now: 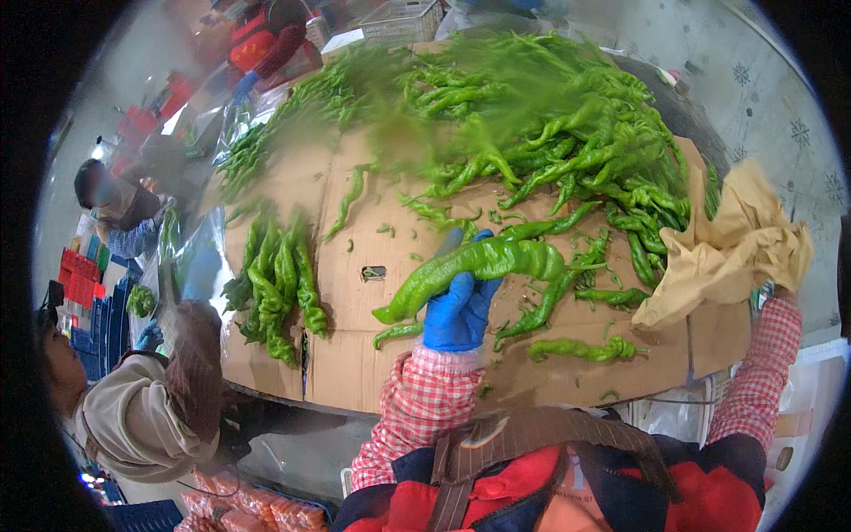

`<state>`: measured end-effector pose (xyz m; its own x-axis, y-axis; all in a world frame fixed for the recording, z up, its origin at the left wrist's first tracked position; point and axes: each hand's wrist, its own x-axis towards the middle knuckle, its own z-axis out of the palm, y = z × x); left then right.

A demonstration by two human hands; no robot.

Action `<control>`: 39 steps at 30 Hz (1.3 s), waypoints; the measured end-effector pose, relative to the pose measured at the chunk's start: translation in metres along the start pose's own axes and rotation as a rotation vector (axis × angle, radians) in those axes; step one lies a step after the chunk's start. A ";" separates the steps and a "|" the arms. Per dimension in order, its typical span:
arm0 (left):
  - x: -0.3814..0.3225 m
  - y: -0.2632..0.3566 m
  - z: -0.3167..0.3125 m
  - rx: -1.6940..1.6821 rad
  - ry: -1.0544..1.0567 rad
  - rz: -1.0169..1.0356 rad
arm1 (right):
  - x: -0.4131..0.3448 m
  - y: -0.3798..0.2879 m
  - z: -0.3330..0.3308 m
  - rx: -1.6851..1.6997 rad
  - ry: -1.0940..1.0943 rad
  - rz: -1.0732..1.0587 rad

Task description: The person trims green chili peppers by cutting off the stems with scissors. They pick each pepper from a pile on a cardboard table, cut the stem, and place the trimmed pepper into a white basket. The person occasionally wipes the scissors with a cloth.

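Observation:
My left hand [459, 309], in a blue glove, grips a large, glossy green pepper [485, 261] above the cardboard. Its thumb crosses the near side of the pepper, and the fingers pass behind it. A crumpled sheet of brown paper [738, 246] is bunched at the end of my right sleeve, raised at the table's right side. The paper hides my right hand's fingers. Under and around my left hand lie loose peppers, among them a short curled green pepper [585, 349] near the front edge.
Flattened cardboard [352, 279] covers the table. A big heap of green peppers [598, 133] spreads over its back and right; a smaller pile [276, 279] lies left. A co-worker [146, 399] stands close at the left, beside clear plastic. Bagged orange goods [246, 502] are below, left.

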<state>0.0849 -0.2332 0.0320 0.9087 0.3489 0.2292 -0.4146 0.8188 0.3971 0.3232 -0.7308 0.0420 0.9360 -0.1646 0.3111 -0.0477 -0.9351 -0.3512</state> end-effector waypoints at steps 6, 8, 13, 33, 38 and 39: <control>0.006 -0.004 -0.008 -0.115 0.227 0.038 | -0.020 -0.069 -0.056 0.589 0.259 -0.149; 0.007 -0.007 -0.008 -0.148 0.227 0.043 | -0.056 -0.119 -0.066 0.911 0.139 -0.177; 0.006 -0.008 -0.009 -0.160 0.333 0.025 | -0.169 -0.236 -0.020 0.839 -0.450 -0.453; -0.003 -0.027 -0.008 -0.401 0.515 -0.004 | -0.223 -0.304 0.037 0.590 -0.291 -0.652; -0.005 -0.027 -0.011 -0.328 0.547 -0.011 | -0.222 -0.302 0.048 0.761 -0.296 -0.770; -0.005 -0.027 -0.012 -0.299 0.542 -0.004 | -0.221 -0.301 0.049 0.947 -0.524 -0.554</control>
<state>0.0921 -0.2518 0.0098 0.8382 0.4636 -0.2872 -0.4510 0.8854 0.1127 0.1480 -0.3980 0.0360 0.7865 0.5366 0.3058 0.4720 -0.2030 -0.8579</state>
